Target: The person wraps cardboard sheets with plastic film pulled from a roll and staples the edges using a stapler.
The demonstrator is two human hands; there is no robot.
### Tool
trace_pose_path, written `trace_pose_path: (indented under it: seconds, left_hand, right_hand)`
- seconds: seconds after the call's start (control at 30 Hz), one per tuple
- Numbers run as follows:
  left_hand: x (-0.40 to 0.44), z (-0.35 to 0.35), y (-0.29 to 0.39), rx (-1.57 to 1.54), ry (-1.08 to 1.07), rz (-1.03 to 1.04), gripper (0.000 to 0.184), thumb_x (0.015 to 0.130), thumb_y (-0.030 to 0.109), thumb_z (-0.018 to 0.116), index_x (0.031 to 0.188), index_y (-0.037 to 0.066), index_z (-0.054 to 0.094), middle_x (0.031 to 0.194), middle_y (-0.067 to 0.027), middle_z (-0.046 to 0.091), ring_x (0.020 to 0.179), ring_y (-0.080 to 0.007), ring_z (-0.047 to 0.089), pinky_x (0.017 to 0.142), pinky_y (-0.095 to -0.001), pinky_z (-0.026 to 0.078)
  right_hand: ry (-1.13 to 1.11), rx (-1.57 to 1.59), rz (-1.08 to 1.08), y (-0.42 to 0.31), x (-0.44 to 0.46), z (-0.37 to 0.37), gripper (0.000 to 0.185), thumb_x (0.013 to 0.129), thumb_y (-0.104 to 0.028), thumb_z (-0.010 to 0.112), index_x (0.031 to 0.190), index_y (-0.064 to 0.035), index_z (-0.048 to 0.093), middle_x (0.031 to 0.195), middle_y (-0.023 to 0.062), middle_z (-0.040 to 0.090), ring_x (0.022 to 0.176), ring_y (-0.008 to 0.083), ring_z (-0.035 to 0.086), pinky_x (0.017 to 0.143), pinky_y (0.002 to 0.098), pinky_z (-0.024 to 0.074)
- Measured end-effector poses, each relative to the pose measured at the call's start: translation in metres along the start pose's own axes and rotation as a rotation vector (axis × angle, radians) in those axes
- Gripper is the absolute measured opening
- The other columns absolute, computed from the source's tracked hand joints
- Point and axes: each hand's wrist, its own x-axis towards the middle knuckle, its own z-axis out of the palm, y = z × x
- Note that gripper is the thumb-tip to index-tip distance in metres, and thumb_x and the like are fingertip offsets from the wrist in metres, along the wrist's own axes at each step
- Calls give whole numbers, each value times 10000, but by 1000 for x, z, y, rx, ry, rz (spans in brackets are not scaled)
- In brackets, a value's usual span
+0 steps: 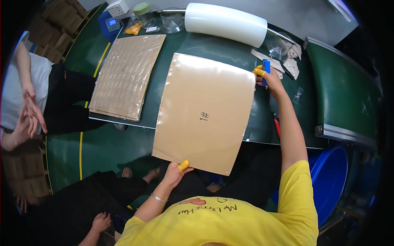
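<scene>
A brown cardboard sheet (204,117), marked "1#" and glossy as if wrapped in clear film, lies tilted over the table's near edge. My left hand (175,174) grips its near edge, with a yellow finger cot on the thumb. At the sheet's far right corner is my right hand (270,78), its fingers closed around a blue cutter (266,71). Yellow cots cover fingers of that hand too. Whether the right fingers also pinch the sheet is hard to see. Left of the sheet, a stack of film-covered cardboard sheets (125,78) rests on the table.
A roll of clear film (225,23) on a metal rod spans the table's back. Pale scraps (290,65) lie at right, near a green conveyor (342,88). Red-handled tool (276,125) and blue bin (330,180) are nearer. Other people (30,98) are at left.
</scene>
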Motion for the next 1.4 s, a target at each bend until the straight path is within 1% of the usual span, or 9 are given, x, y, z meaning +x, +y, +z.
trace_pose_path:
  seconds: [0.07,0.17,0.3,0.43,0.47,0.6,0.87,0.93,1.4]
  left_hand:
    - [0,3,1,18,11,-2,232,933,133,584,1139,29,601,1078,-89,656,959,-200,645,832,-343,545]
    - [0,5,3,40,31,-10,234,936,146,581,1138,28,597,1050,-92,662,922,-201,655,812,-336,554]
    - [-2,1,4,31,12,-30,216,937,142,578,1120,29,603,998,-92,674,881,-196,667,779,-323,569]
    - [-5,4,5,27,28,-47,196,935,140,582,1092,26,609,963,-85,674,857,-186,667,762,-320,575]
    - [-6,5,7,33,38,-53,188,932,143,587,1078,27,613,946,-81,673,844,-182,666,756,-320,577]
    - [-8,4,11,68,58,-69,170,923,152,606,1039,29,623,901,-66,664,808,-167,660,746,-318,579]
    - [-12,0,7,114,74,-71,198,937,163,589,1092,43,610,970,-60,656,844,-147,642,757,-306,563]
    - [-9,0,7,111,72,-83,199,938,164,588,1095,43,607,977,-60,654,854,-148,638,769,-309,560]
    - [11,2,-10,12,125,-144,181,968,128,516,1083,18,602,1012,-80,640,923,-180,627,849,-380,543]
  right_hand:
    - [13,-61,-30,-5,-2,-10,368,870,-109,487,1222,-1,501,1127,156,638,904,197,675,731,284,534]
    - [-16,-31,16,-18,-15,-18,371,865,-92,466,1222,2,499,1140,152,629,914,200,674,743,296,539]
    - [-29,28,43,-17,-24,-9,343,882,-134,512,1200,-5,514,1158,152,623,918,200,671,767,304,548]
    - [-67,66,13,-5,-19,6,319,850,-158,602,1123,-14,519,1005,92,625,804,168,640,756,312,549]
    - [-24,48,13,-6,-21,10,326,821,-159,668,1081,-26,522,899,60,604,747,148,610,714,295,533]
    - [-24,22,55,0,-18,9,360,792,-143,717,1079,-39,526,833,47,600,730,130,597,650,269,495]
    - [-14,-69,61,2,-22,10,316,809,-185,691,1062,-67,542,827,34,586,730,113,590,664,248,495]
    - [-52,2,62,3,-20,7,348,774,-188,727,1042,-67,540,832,33,603,734,115,595,662,265,492]
    - [-53,-3,65,3,-21,7,286,812,-200,672,1041,-70,561,801,16,569,700,97,579,653,232,498]
